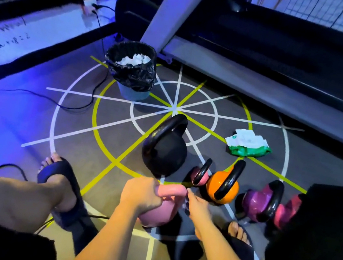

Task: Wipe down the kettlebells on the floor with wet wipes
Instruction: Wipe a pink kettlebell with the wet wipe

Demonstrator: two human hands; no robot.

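A pink kettlebell [158, 216] stands on the floor between my feet. My left hand [142, 193] grips the left part of its pink handle. My right hand [193, 202] is at the handle's right end, fingers curled; whether it holds a wipe cannot be made out. Just beyond stands a large black kettlebell [166, 149]. To its right are a small pink kettlebell [202, 173], an orange kettlebell [223, 188] and a purple kettlebell [259, 202], all with black handles. A green-and-white wet wipe pack [248, 143] lies open on the floor further right.
A bin [132, 68] lined with a black bag and holding used white wipes stands beyond the kettlebells. Black cables [96, 84] trail over the floor at left. A treadmill [269, 62] runs across the back right. My sandalled feet [60, 181] flank the pink kettlebell.
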